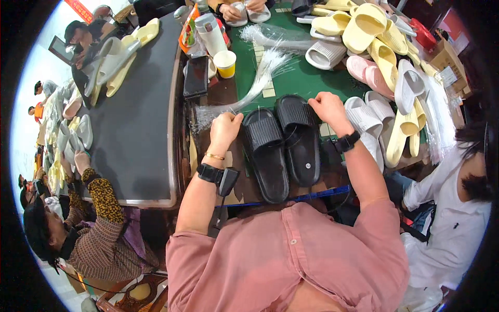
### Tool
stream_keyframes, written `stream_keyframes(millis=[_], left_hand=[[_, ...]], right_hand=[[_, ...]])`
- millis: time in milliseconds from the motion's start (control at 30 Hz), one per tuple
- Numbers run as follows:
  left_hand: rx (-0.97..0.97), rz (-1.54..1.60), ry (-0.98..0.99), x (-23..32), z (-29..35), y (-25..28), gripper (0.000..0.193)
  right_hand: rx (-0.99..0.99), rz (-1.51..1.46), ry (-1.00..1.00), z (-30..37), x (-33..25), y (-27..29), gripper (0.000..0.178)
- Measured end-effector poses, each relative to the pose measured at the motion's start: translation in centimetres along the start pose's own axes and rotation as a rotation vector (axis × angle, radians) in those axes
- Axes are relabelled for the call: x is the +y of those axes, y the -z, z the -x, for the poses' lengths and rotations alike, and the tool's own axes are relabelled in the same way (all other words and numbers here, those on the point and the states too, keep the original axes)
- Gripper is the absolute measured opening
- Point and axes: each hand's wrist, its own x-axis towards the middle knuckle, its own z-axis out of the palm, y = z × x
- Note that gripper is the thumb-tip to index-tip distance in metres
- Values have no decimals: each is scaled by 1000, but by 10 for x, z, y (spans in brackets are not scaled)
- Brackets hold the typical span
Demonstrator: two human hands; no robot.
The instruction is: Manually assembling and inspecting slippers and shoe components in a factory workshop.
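Observation:
A pair of black ribbed slide sandals lies side by side in front of me, toes pointing away: the left slide a little nearer, the right slide slightly farther. My left hand is closed in a pinch beside the left slide's strap. Fine pale strands show near its fingertips, but what it holds is too small to name. At the outer edge of the right slide's strap, my right hand is also closed in a pinch. Whatever is between its fingers is hidden. Thin strands cross the slides below their straps.
A bundle of clear plastic strands lies beyond the slides. Yellow slides pile up at the far right, with grey slides nearer. A phone, paper cup and bottle stand left. Co-workers sit on both sides and opposite.

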Motion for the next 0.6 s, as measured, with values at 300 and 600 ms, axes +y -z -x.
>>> stream_keyframes(millis=[300, 600], left_hand=[[67, -6, -2, -1, -3, -16, 30], [191, 176, -293, 26, 7, -17, 18]], right_hand=[[-367, 238, -169, -45, -16, -3, 46], [-74, -359, 98, -28, -23, -19, 26]])
